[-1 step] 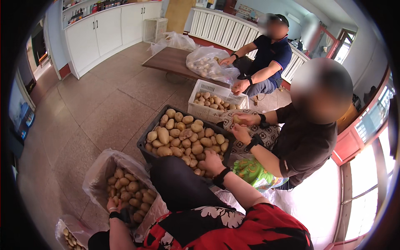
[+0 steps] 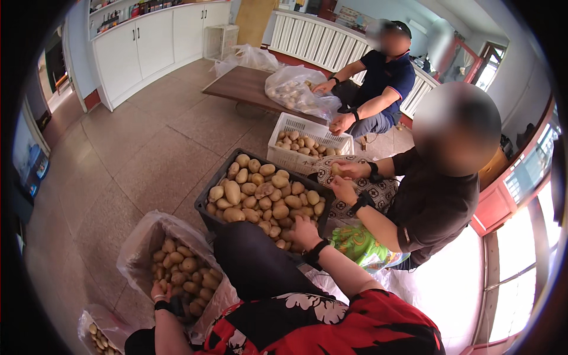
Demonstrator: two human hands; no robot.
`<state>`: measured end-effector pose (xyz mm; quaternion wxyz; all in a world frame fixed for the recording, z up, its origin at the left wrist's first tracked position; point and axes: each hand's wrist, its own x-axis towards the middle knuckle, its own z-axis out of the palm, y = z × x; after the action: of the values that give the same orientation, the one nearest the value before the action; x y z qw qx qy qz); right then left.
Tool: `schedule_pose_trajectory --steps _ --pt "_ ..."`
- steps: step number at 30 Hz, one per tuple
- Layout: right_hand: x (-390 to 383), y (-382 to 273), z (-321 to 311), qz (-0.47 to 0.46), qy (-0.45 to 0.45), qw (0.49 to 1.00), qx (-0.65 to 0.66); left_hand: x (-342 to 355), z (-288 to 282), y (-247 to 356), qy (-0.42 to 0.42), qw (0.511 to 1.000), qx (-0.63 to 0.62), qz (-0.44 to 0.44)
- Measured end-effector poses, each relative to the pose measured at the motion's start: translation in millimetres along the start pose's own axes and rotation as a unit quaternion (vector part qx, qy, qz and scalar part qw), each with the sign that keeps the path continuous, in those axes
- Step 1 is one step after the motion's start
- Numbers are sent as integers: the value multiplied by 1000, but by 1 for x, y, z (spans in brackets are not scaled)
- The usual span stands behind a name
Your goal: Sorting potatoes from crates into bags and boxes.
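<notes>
Tiled floor (image 2: 139,139) stretches away to the left, up to the white cabinets (image 2: 155,46), and on that side I have the most room to swing. The right is tighter for me: a seated co-worker (image 2: 435,207) sits just beside the dark crate (image 2: 214,178), and a white crate (image 2: 284,158) sits close to its far edge. The raised knee (image 2: 248,251) presses in over the near edge, between the dark crate and the plastic-lined bag (image 2: 137,248). Potatoes (image 2: 266,192) fill the dark crate, and more lie inside the bag. The dark crate's long axis runs from upper left to lower right in my view. Its potatoes point every way; one long potato (image 2: 232,192) near the left lies almost straight away from me. I read the right hand (image 2: 303,232) as palm down, fingers bent onto potatoes at the crate's near right, its forearm slanting in from the lower right. The left hand (image 2: 161,290) reaches up from the lower edge, fingers against potatoes at the bag's left side. I cannot tell whether either hand has closed around one.
</notes>
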<state>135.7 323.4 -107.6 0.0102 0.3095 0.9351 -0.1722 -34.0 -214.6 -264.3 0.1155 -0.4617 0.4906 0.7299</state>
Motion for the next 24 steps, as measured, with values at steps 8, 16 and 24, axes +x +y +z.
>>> schedule_pose_trajectory --steps 8,16,24 --pt "-2 34 37 73 -74 994 30 100 -46 -11 -49 992 105 52" --pt "18 31 49 78 -40 995 43 112 -56 -4 -125 960 213 134" --pt "29 30 55 129 -34 990 43 44 -23 7 77 993 -65 54"
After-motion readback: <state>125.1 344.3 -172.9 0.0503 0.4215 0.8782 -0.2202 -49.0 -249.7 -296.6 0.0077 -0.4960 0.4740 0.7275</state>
